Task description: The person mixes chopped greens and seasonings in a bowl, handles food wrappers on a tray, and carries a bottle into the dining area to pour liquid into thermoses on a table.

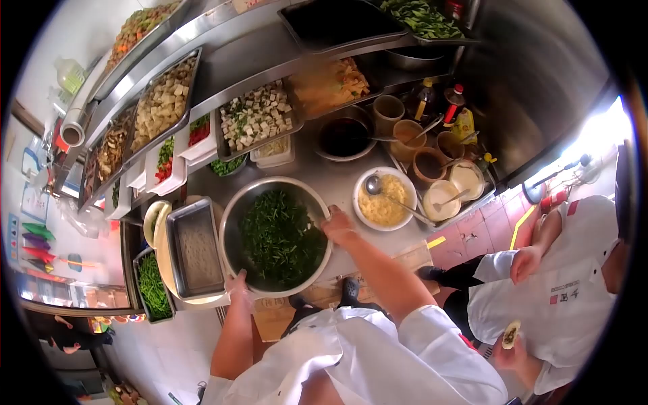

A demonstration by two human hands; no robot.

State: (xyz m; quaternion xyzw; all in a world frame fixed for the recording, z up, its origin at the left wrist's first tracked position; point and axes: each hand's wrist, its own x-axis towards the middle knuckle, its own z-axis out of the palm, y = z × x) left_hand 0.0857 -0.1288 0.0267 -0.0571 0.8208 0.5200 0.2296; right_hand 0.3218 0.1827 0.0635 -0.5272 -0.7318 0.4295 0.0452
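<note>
A large steel mixing bowl [228, 236] stands at the front of the counter, filled with chopped dark green leaves [280, 233]. My left hand [238, 289] grips its rim at the near left, thumb up on the edge. On the right side, my right hand [339, 226] is closed around the rim as well. Close to my left hand lies a shallow metal tray [196, 250] on a round wooden board [162, 253]. Right of my right hand sits a white bowl [361, 214] of yellow minced food with a metal spoon [373, 183] in it.
Behind stand a pot of dark sauce [344, 137], seasoning jars [428, 165] and bottles [453, 101]. Trays of diced tofu [256, 116] and other ingredients line the shelves. A green-filled tray [154, 287] is at left. A co-worker [547, 290] at right holds a filled dough piece [511, 335].
</note>
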